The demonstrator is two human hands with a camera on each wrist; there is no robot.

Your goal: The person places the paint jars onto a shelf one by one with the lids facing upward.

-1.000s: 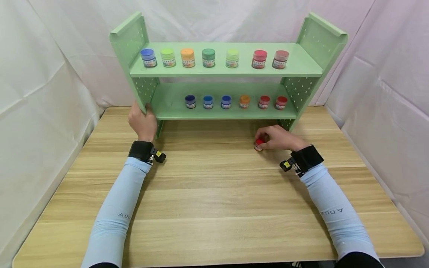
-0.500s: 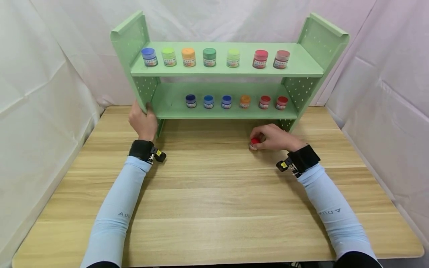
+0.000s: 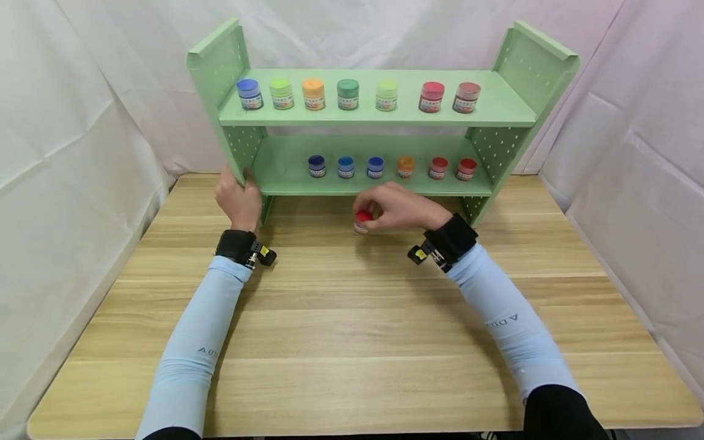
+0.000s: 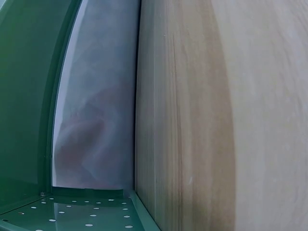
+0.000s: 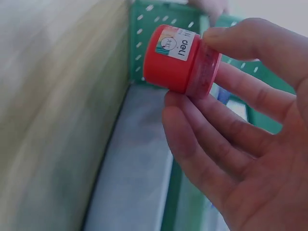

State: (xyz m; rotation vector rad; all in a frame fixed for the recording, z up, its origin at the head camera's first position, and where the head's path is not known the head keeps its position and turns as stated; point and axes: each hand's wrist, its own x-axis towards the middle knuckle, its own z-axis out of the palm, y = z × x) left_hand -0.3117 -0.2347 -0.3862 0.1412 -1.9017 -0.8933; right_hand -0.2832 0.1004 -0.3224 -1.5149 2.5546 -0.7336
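In the head view my right hand [image 3: 400, 206] pinches a small red paint jar [image 3: 361, 222] in front of the lower shelf's edge. The right wrist view shows that red jar [image 5: 173, 60] between thumb and fingers, its white label facing the camera. My left hand [image 3: 239, 197] grips the lower left side panel of the green two-tier shelf rack [image 3: 379, 127]; some of its fingers are hidden behind the panel. On the lower tier stand several small jars, among them an orange one [image 3: 405, 167] and a dark blue one [image 3: 316, 166].
The upper tier carries several larger jars, from a blue one [image 3: 250, 95] to a dull red one [image 3: 466, 98]. The rack stands at the back of a wooden table [image 3: 352, 342]. White cloth [image 3: 71, 153] hangs behind and at both sides.
My right hand has carried the red jar leftward and slightly back, from near the rack's right leg to before its middle. My left hand keeps its grip on the panel.
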